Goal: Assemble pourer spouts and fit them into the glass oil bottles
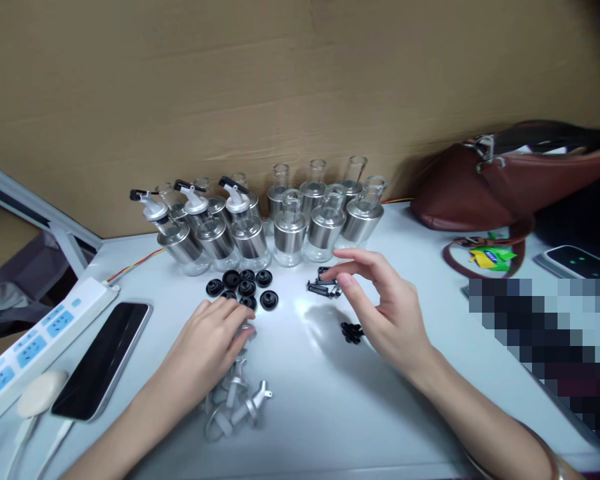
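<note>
My left hand [220,332] is closed, its fingers and thumb around a grey pourer spout [250,331] that is mostly hidden beneath them. Several more grey pourer spouts [235,387] lie loose below that hand. Just beyond its fingertips is a group of round black stoppers [247,287], partly covered by the hand. My right hand [385,300] hovers with thumb and fingers apart and nothing visible between them. Nearest to it are small black lever caps [321,287] and a little pile of black pieces [351,332].
Glass bottles with steel bands [290,233] stand along the cardboard wall; three at the left carry white pourers with black levers [196,200]. A power strip [40,347] and phone [103,360] lie left. A brown bag [480,183] and yellow-green packet [491,259] are right.
</note>
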`<action>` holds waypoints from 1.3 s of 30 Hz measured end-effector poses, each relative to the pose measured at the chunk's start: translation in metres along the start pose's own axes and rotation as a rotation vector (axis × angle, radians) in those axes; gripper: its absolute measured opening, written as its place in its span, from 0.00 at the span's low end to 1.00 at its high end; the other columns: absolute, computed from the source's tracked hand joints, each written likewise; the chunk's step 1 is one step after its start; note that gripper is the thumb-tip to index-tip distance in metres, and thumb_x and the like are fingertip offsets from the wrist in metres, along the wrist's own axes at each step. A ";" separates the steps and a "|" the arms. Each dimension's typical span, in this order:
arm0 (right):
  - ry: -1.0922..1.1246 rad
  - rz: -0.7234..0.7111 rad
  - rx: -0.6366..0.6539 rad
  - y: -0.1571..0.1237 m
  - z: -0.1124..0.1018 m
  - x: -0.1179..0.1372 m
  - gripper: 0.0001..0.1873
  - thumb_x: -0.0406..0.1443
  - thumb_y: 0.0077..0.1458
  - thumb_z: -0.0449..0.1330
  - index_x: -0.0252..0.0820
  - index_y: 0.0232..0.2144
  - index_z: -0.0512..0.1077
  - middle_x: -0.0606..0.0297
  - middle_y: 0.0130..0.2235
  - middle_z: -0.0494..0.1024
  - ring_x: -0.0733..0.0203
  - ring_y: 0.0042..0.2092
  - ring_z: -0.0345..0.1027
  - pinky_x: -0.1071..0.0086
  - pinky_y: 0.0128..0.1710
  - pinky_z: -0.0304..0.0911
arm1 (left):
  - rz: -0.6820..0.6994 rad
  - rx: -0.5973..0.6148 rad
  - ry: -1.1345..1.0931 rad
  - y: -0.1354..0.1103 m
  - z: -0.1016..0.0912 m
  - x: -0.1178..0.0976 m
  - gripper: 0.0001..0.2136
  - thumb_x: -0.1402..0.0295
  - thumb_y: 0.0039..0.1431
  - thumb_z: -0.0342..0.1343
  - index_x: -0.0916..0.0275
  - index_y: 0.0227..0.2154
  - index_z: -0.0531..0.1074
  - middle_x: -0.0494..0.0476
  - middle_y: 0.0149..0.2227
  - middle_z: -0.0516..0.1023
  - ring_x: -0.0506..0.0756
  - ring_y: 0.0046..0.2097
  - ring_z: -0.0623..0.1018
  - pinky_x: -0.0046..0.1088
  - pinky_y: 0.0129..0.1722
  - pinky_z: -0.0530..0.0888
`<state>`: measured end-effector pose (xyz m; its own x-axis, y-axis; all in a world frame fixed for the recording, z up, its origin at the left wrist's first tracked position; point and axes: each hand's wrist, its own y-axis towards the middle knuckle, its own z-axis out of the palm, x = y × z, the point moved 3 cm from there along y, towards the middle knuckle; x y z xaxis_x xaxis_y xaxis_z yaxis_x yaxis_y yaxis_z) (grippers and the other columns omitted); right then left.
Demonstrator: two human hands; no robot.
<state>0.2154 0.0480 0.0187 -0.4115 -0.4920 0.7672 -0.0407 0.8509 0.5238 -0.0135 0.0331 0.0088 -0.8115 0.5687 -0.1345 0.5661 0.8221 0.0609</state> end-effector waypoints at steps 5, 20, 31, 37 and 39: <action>0.015 0.036 0.033 0.001 -0.001 0.000 0.09 0.35 0.62 0.54 0.42 0.45 0.69 0.65 0.33 0.78 0.61 0.37 0.72 0.72 0.29 0.65 | 0.094 -0.102 -0.110 0.001 -0.003 -0.008 0.05 0.76 0.63 0.52 0.63 0.40 0.69 0.55 0.35 0.78 0.57 0.35 0.78 0.33 0.35 0.68; 0.300 0.213 0.708 -0.010 0.027 0.010 0.07 0.33 0.61 0.59 0.39 0.33 0.77 0.66 0.33 0.76 0.65 0.35 0.69 0.71 0.38 0.62 | 0.446 -0.425 -0.309 -0.008 0.002 -0.045 0.07 0.72 0.70 0.45 0.64 0.40 0.68 0.56 0.39 0.79 0.51 0.39 0.77 0.30 0.42 0.71; 0.282 0.176 0.602 -0.009 0.024 0.003 0.09 0.32 0.63 0.55 0.43 0.43 0.74 0.65 0.44 0.81 0.63 0.45 0.74 0.71 0.46 0.66 | 0.333 -0.345 -0.325 -0.007 0.009 -0.033 0.12 0.67 0.71 0.42 0.66 0.48 0.66 0.59 0.40 0.75 0.52 0.41 0.77 0.23 0.39 0.77; -0.300 0.048 0.626 0.011 -0.009 -0.026 0.12 0.32 0.62 0.52 0.40 0.33 0.75 0.59 0.34 0.79 0.56 0.36 0.72 0.64 0.37 0.66 | 0.349 -0.338 -0.194 -0.003 0.007 -0.033 0.09 0.73 0.68 0.44 0.64 0.45 0.68 0.58 0.35 0.76 0.54 0.37 0.75 0.36 0.39 0.76; -0.334 0.101 0.706 0.014 -0.018 -0.037 0.10 0.32 0.59 0.54 0.41 0.30 0.75 0.61 0.32 0.79 0.57 0.33 0.72 0.66 0.33 0.65 | 0.358 -0.359 -0.161 -0.004 0.006 -0.033 0.10 0.75 0.67 0.44 0.64 0.46 0.68 0.58 0.35 0.76 0.54 0.36 0.74 0.39 0.41 0.74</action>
<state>0.2467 0.0748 0.0043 -0.6916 -0.4197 0.5878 -0.5109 0.8595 0.0125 0.0115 0.0107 0.0066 -0.5282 0.8271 -0.1922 0.6951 0.5512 0.4616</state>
